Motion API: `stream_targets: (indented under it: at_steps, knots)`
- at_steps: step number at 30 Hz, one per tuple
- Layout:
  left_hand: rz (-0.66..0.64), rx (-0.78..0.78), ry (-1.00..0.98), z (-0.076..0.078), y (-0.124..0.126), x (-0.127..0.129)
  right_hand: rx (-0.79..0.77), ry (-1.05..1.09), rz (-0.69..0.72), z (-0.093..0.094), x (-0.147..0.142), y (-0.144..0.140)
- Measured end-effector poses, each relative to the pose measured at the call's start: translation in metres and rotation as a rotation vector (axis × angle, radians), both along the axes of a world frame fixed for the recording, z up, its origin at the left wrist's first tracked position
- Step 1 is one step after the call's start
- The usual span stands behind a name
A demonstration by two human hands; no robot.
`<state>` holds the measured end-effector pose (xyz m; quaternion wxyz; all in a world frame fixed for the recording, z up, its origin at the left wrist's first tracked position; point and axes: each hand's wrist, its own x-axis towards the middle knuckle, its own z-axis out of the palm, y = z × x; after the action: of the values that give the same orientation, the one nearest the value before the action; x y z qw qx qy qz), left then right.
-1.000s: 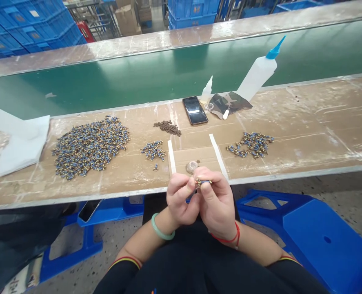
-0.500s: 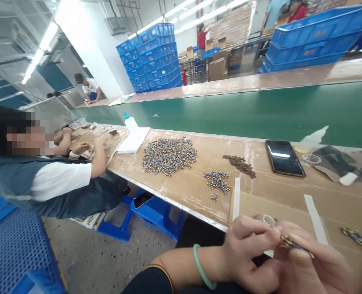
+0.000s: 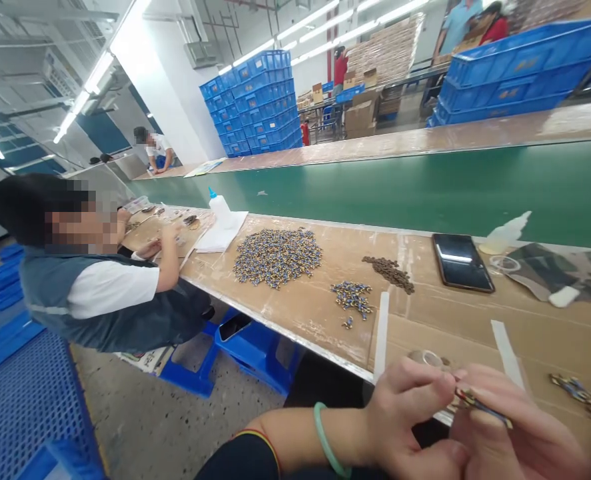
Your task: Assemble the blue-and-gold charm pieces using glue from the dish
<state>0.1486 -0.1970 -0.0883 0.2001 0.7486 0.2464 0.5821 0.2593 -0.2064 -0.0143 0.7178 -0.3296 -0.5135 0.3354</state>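
Observation:
At the lower right my two hands meet above the table edge. My right hand (image 3: 520, 427) pinches a small gold-and-blue metal piece (image 3: 480, 405) between thumb and fingers. My left hand (image 3: 415, 413), with a pale green bangle (image 3: 326, 440) on its wrist, is closed in a pinch at the near end of that piece; what its fingertips hold is hidden. Just behind the left fingers sits a small round clear container (image 3: 428, 359), partly covered. More gold-and-blue pieces (image 3: 582, 393) lie to the right of my hands.
On the table lie a large pile of small blue-and-gold parts (image 3: 278, 257), a smaller pile (image 3: 351, 298), brown bits (image 3: 389, 273), a phone (image 3: 462, 262) and a squeeze bottle (image 3: 506, 233). A green belt (image 3: 350, 190) runs behind. A co-worker (image 3: 110, 287) sits at left.
The view has shifted slightly, so the co-worker and background appear a little further right and lower. My hands keep nearly the same pinch on the piece.

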Motion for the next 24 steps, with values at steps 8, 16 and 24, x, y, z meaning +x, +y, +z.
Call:
stream_targets:
  at_steps: [8, 16, 24]
  knots:
    - [-0.059, -0.154, 0.048, 0.038, -0.007, -0.017, 0.044, -0.060, -0.024, 0.051, -0.019, -0.009]
    - [-0.242, -0.153, -0.042, 0.074, -0.026, -0.039, 0.074, -0.056, -0.047, 0.071, -0.036, -0.008]
    - [-0.345, -0.308, -0.045, 0.069, -0.036, -0.040, 0.075, -0.138, -0.122, 0.060, -0.031, -0.015]
